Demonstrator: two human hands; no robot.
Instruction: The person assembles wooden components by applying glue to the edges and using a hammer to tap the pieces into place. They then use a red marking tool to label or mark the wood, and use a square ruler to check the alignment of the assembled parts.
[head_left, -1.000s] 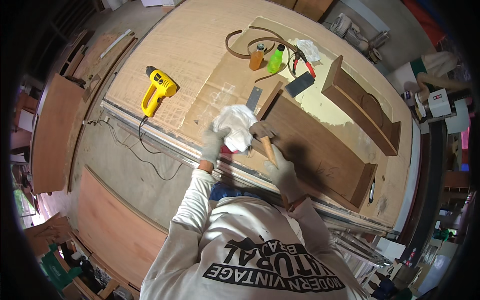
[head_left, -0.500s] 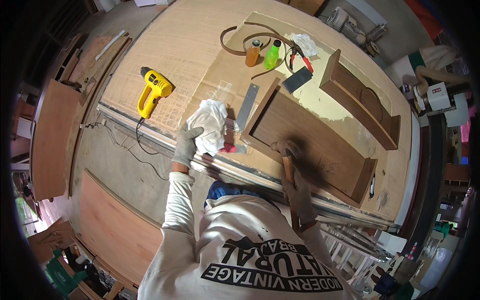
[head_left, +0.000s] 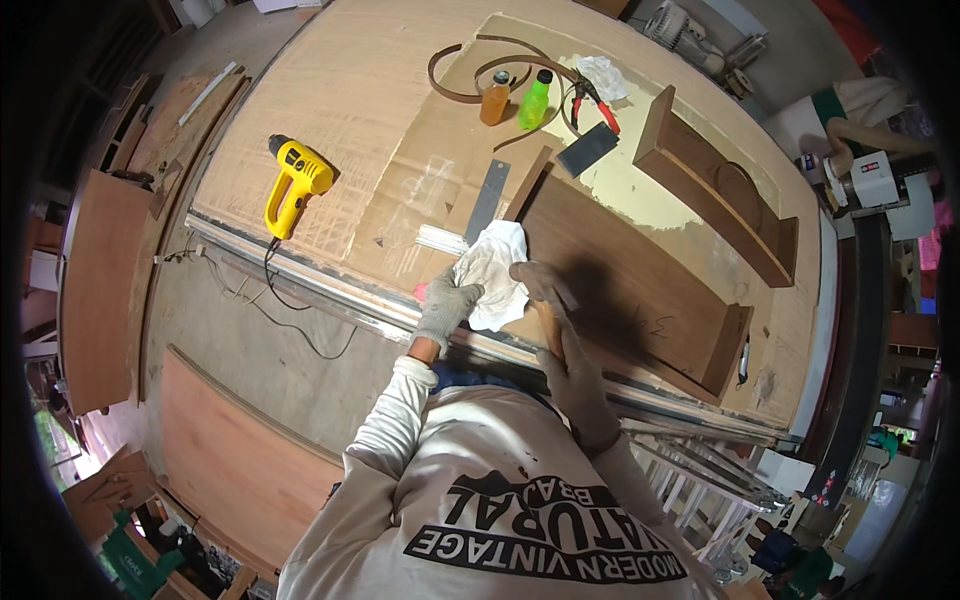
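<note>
Over the table (head_left: 330, 80), left fingers (head_left: 466, 296) grip cloth (head_left: 498, 270), right fingers (head_left: 566, 345) a hammer (head_left: 543, 284) (upside-down shirt lettering (head_left: 548, 556)).

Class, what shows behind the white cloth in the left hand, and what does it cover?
Beyond the cloth, a grey ruler and a wooden frame's short side show. That side's near end and anything else underneath are covered.

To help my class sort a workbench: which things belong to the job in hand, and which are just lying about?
Likely in the job:
- white cloth, in the left hand
- wooden-handled tool, in the right hand

Apparently lying about:
- yellow heat gun
- orange bottle
- green bottle
- red-handled pliers
</note>
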